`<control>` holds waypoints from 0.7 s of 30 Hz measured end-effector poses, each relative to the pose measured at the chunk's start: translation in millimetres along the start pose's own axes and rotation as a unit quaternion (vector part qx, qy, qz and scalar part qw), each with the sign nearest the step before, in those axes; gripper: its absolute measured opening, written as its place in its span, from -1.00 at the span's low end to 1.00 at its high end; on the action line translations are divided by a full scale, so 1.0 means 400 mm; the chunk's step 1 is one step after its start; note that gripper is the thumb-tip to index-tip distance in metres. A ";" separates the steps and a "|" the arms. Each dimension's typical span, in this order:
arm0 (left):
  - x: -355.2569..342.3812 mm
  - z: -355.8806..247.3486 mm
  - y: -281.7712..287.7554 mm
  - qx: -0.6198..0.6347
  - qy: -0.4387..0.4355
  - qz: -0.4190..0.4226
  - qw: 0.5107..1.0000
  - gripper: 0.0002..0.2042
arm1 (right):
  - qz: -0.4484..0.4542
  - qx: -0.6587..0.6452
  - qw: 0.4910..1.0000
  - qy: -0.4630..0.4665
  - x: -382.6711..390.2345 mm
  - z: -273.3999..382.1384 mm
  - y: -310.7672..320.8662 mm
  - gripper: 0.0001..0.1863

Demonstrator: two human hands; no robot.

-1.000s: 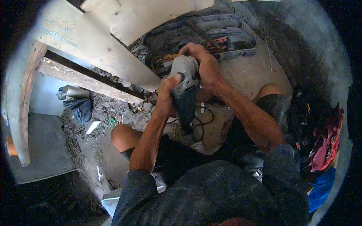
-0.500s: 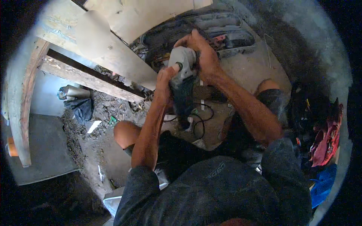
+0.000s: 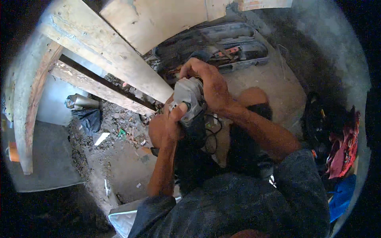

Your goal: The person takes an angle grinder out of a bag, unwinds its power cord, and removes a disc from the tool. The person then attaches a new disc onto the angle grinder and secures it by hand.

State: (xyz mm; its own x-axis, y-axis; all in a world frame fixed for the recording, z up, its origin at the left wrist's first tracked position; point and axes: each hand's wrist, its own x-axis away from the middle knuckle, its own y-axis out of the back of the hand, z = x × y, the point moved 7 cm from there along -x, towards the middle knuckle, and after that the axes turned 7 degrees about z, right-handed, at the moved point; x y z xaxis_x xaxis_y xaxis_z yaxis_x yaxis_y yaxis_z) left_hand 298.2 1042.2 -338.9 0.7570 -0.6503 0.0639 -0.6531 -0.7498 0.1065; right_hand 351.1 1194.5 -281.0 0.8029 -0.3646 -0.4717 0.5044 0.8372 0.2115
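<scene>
An angle grinder (image 3: 188,93) with a grey metal head and a dark body is held in front of my chest, above my lap. My left hand (image 3: 170,125) grips its near left side, the thumb pressed on the grey head. From the far right my right hand (image 3: 210,83) curls over the end of the head, its fingertips bent round the far side. What lies under those fingers is mostly hidden. A dark rounded piece (image 3: 199,55) shows just beyond the knuckles. The black cord (image 3: 212,137) loops on the ground beneath the grinder.
Beyond my hands lies an open dark tool case (image 3: 242,57) with tools inside. Wooden boards (image 3: 119,51) slant in from upper left. Debris and a black plastic bag (image 3: 90,121) lie on the left ground; red cloth (image 3: 343,148) and blue fabric (image 3: 342,196) at right.
The grinder and both hands have come down nearer my body. My knees have drawn closer together. More of the tool case now shows past my right hand.
</scene>
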 end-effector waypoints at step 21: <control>-0.045 0.200 -0.047 0.318 0.027 0.116 0.941 -0.42 | -0.033 -0.060 0.997 0.038 0.042 0.038 0.024 -0.48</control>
State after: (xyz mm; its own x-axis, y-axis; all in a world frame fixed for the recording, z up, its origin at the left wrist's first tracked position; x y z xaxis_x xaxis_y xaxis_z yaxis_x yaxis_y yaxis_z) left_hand 295.2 1058.3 -421.5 0.5815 -0.8110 0.0649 -0.6682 -0.5215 -0.5306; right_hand 374.2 1190.1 -273.8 0.7403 -0.3930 -0.5454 0.5105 0.8565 0.0757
